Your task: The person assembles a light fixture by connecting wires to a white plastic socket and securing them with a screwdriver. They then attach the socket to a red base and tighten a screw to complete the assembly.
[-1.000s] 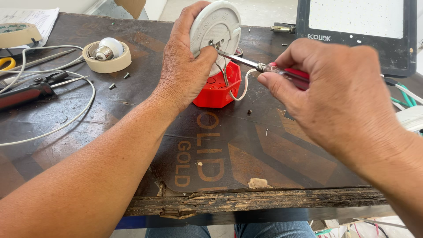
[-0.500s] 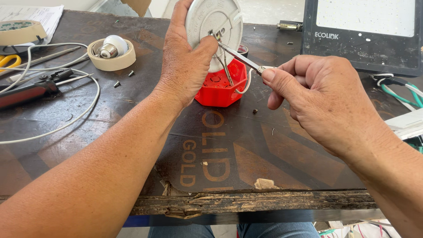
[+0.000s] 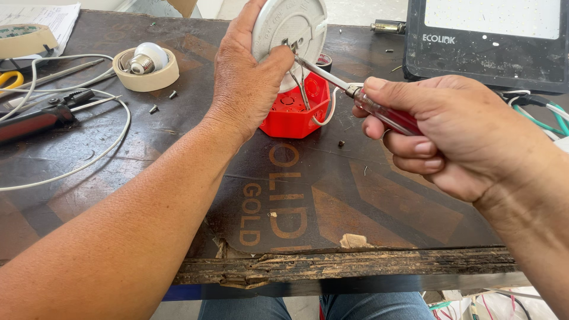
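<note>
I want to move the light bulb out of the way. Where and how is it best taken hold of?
Probably by its rounded white glass end: the light bulb lies on its side inside the tape roll, metal base pointing left. Come from above, since the roll's wall blocks a sideways grip, and pinch the globe lightly.

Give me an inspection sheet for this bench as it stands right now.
Surface: dark wooden table, front edge chipped and splintered.
Job's things: round white fixture held tilted above a red junction box; wires run from the fixture into the box; red-handled screwdriver, tip at the fixture's back.
Clutter: bulb sitting inside a tape roll; pliers; loose screws; papers at far left.
Grippers: left hand grips the fixture; right hand grips the screwdriver.
Cables: white cable looped at left; green and white wires at right.
Surroundings: black floodlight panel lying at the back right.
</note>
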